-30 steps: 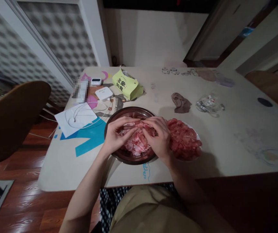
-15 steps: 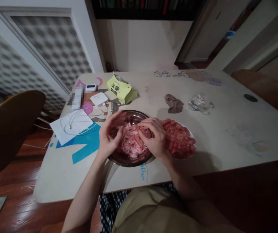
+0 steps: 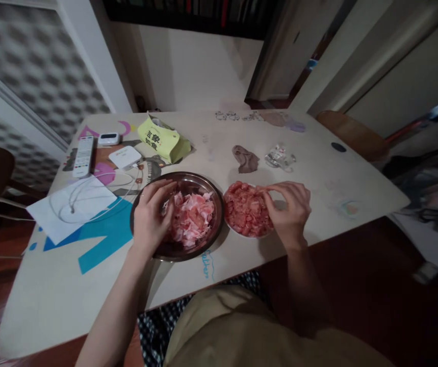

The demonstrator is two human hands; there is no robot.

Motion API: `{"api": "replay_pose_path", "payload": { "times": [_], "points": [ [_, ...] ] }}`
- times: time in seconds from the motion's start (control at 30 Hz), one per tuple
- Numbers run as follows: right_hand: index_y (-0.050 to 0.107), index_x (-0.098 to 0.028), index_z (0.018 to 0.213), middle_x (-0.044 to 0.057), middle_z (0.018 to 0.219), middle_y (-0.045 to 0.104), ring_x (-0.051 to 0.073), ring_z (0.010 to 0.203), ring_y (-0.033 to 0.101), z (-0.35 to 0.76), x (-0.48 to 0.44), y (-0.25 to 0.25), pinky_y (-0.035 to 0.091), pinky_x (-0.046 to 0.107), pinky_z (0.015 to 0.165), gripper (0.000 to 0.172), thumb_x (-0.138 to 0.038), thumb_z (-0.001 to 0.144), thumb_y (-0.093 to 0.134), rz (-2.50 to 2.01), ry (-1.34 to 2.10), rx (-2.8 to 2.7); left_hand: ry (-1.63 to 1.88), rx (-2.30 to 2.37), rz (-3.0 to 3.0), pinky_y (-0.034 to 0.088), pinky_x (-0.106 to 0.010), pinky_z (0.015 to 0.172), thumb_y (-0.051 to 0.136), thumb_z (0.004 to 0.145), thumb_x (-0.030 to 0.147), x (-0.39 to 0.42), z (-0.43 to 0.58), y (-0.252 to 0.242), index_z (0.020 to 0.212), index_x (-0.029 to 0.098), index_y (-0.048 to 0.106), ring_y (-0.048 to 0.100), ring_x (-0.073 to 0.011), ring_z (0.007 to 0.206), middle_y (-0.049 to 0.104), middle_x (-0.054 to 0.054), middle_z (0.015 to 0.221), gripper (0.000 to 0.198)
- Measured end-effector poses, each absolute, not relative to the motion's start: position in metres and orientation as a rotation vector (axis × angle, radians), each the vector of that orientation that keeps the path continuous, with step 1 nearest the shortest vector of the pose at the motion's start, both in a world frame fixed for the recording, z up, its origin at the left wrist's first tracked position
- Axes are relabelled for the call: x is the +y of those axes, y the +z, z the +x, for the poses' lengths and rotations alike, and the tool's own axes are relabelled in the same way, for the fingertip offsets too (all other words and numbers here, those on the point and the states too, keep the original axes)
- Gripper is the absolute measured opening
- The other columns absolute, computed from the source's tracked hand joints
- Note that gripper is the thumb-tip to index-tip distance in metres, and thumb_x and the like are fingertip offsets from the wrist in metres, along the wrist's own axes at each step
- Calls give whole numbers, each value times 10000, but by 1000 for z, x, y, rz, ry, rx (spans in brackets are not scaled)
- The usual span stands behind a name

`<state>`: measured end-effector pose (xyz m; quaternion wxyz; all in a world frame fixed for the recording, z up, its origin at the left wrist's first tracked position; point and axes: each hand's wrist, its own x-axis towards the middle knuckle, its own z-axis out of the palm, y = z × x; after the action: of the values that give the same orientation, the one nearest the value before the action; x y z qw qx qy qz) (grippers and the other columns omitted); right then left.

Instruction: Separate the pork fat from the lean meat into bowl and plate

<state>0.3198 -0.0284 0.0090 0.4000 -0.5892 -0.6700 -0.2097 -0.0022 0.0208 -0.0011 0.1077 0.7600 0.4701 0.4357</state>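
A dark metal bowl (image 3: 216,232) holds pale pink, fatty raw meat pieces (image 3: 194,216). My left hand (image 3: 152,214) rests over the bowl's left side with bent fingers and the thumb apart, nothing visible between them. Close by on the right is a white plate (image 3: 243,235) heaped with redder raw meat (image 3: 247,209). At the right edge of that heap, my right hand (image 3: 291,209) has thumb and forefinger pinched together on a piece of the meat; the fingertips partly hide it.
Behind the bowl lie a yellow-green packet (image 3: 163,140), a brown cloth (image 3: 245,159) and a clear plastic bag (image 3: 280,157). A remote control (image 3: 83,157), a white box (image 3: 126,156), a cable and white paper (image 3: 66,209) occupy the table's left.
My right hand has gone from above the bowl to the meat on the plate at the right. My left hand stays at the bowl. The view has turned to the right.
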Motion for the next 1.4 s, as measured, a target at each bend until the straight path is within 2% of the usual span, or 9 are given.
{"api": "replay_pose_path", "payload": {
  "times": [0.17, 0.43, 0.6, 0.83, 0.93, 1.07, 1.27, 1.33, 1.4],
  "points": [
    [677, -229, 896, 43, 905, 736, 249, 952, 634, 352, -18, 9, 425, 404, 887, 80, -258, 947, 622, -1641, -553, -1807, 1319, 1387, 2226, 523, -390, 1068, 565, 969, 252, 22, -3, -1, 1178, 248, 708, 651, -232, 1190, 687, -56, 1258, 253],
    [665, -220, 872, 54, 904, 723, 252, 948, 590, 368, -13, -4, 373, 421, 914, 122, -200, 938, 565, -1810, -439, -1898, 1300, 1374, 2233, 511, -425, 1095, 573, 971, 272, 22, -3, -3, 1163, 258, 716, 646, -251, 1208, 685, -57, 1264, 240],
    [674, -198, 846, 63, 894, 728, 243, 955, 596, 372, -15, -5, 346, 424, 947, 141, -107, 871, 570, -1885, -284, -2020, 1316, 1370, 2223, 506, -432, 1105, 581, 964, 265, 22, -4, -2, 1160, 260, 714, 648, -255, 1205, 687, -57, 1261, 237],
    [720, -210, 826, 44, 881, 768, 218, 920, 655, 379, -20, 0, 335, 439, 995, 291, -19, 773, 507, -1865, -54, -2132, 1310, 1379, 2229, 516, -416, 1083, 581, 962, 265, 23, -4, -3, 1135, 251, 724, 654, -248, 1190, 691, -59, 1253, 225],
    [711, -213, 805, 41, 840, 765, 218, 855, 666, 373, -21, 7, 352, 441, 984, 256, -66, 837, 503, -1830, -151, -2103, 1297, 1396, 2227, 532, -409, 1058, 569, 965, 268, 22, -3, -3, 1135, 245, 724, 660, -244, 1177, 692, -62, 1246, 231],
    [714, -234, 888, 34, 889, 764, 229, 872, 667, 335, -17, 21, 403, 432, 944, 156, -236, 949, 569, -1598, -263, -1985, 1279, 1383, 2231, 528, -396, 1069, 533, 970, 242, 22, -2, -2, 1168, 236, 710, 641, -230, 1212, 684, -70, 1249, 266],
    [715, -242, 922, -5, 954, 760, 194, 947, 648, 242, -7, 25, 439, 406, 951, 99, -233, 969, 629, -1228, -46, -2362, 1332, 1369, 2252, 517, -397, 1083, 507, 981, 198, 20, 0, 0, 1206, 246, 691, 636, -216, 1215, 688, -65, 1246, 295],
    [718, -219, 941, 28, 1021, 758, 215, 1018, 639, 221, -6, 20, 453, 416, 945, 48, -246, 940, 678, -1268, -31, -2419, 1347, 1353, 2257, 510, -396, 1091, 496, 986, 183, 19, 0, 1, 1212, 239, 690, 630, -214, 1219, 690, -67, 1241, 303],
    [719, -191, 930, 67, 1064, 752, 247, 1106, 625, 207, -6, 14, 464, 425, 949, 119, -300, 894, 749, -1325, -25, -2460, 1354, 1334, 2262, 505, -397, 1095, 493, 989, 172, 19, 1, 1, 1221, 232, 690, 625, -215, 1222, 692, -69, 1239, 309]
  ]
}}
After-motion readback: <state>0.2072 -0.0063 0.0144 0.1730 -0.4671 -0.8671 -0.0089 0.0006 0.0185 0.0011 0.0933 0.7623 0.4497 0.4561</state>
